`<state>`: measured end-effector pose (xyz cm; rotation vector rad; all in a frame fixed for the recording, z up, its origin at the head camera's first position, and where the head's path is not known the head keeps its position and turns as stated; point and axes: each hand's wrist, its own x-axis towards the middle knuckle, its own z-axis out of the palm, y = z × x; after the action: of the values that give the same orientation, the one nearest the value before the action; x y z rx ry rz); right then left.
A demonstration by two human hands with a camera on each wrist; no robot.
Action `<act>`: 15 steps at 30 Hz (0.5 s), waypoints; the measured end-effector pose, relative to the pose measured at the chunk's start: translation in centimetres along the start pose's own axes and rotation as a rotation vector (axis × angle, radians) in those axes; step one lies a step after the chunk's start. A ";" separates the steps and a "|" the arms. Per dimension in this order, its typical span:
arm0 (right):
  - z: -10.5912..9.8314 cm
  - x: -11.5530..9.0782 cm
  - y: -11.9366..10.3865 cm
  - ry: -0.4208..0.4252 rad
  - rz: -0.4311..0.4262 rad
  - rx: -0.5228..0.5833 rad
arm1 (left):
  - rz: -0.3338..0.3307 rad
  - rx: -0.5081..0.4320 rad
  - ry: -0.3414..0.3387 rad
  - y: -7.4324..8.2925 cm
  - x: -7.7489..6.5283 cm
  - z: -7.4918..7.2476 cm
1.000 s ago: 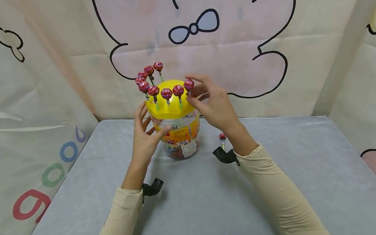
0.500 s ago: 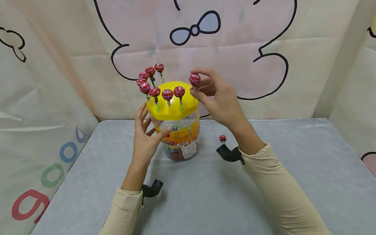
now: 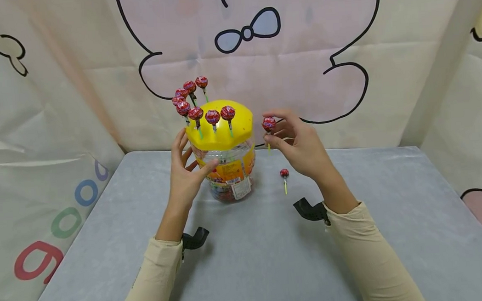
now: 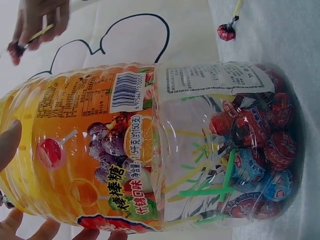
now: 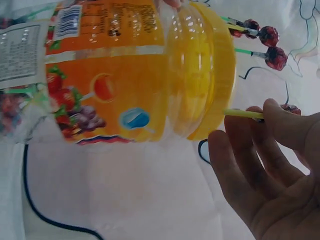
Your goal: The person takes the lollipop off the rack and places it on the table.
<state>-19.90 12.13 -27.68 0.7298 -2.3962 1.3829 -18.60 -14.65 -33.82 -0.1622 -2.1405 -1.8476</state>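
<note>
A clear plastic candy jar (image 3: 229, 169) with an orange label stands upright under a yellow lid (image 3: 239, 123). Several red-wrapped lollipops (image 3: 212, 117) stick up from the lid along its left and front edge. My left hand (image 3: 184, 172) grips the jar's left side, thumb across the front. To the right of the lid, my right hand (image 3: 298, 144) pinches one lollipop (image 3: 269, 124) just below its head, the yellow stick pointing down. In the left wrist view, wrapped lollipops (image 4: 250, 165) lie inside the jar's bottom.
A single lollipop (image 3: 284, 173) lies on the grey-covered table (image 3: 247, 260), right of the jar. Behind the table hangs a printed cloth backdrop (image 3: 109, 98). Black straps (image 3: 195, 238) hang at both wrists.
My right hand has lifted its lollipop off the lid's right edge and carried it right and down. The left hand keeps its grip on the jar.
</note>
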 end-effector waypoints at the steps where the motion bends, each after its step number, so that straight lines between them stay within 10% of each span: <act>1: -0.1 -0.3 0.4 -0.019 0.009 0.004 | 0.001 0.000 0.000 0.0 0.1 0.0; 15: -0.8 -3.4 4.9 -0.064 0.126 0.027 | 0.008 -0.007 0.000 -0.2 0.2 0.3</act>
<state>-19.80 15.80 -32.39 0.6496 -2.5168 1.4634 -18.89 -14.44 -33.94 -0.1719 -2.1312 -1.8511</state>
